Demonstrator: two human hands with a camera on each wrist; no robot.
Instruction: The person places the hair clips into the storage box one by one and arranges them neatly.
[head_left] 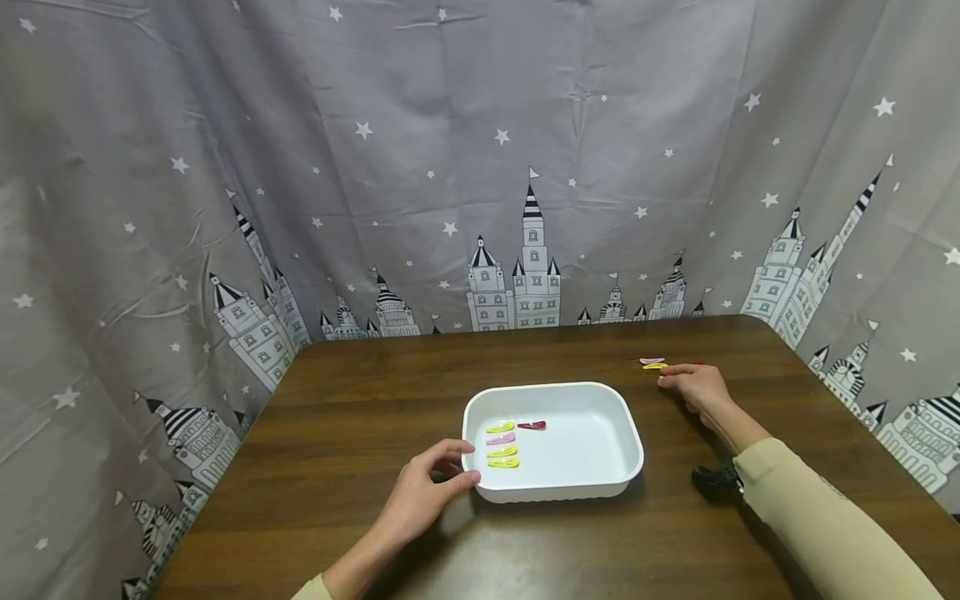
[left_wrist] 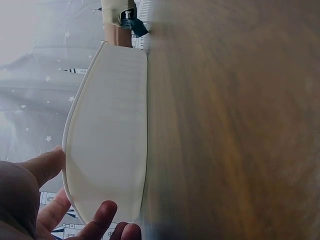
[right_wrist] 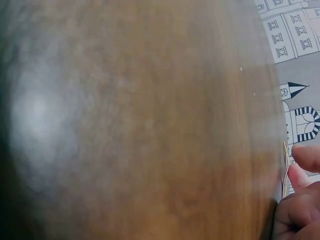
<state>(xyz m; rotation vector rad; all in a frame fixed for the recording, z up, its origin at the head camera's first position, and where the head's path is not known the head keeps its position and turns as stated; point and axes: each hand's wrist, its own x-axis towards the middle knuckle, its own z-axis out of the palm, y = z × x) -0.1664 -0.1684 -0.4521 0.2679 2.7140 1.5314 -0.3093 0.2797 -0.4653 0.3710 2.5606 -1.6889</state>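
Touching tray (head_left: 555,492): left grip (head_left: 427,492); right grip (head_left: 696,387) near clips (head_left: 652,366).

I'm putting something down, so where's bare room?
The table is bare between the tray and curtain, and left of the left hand. The tray's right half is free. Five clips crowd its left half; more clips lie by the right hand.

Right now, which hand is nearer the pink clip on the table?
The right hand, close to the pink clip; the left hand is farther away, at the left end of the white tray.
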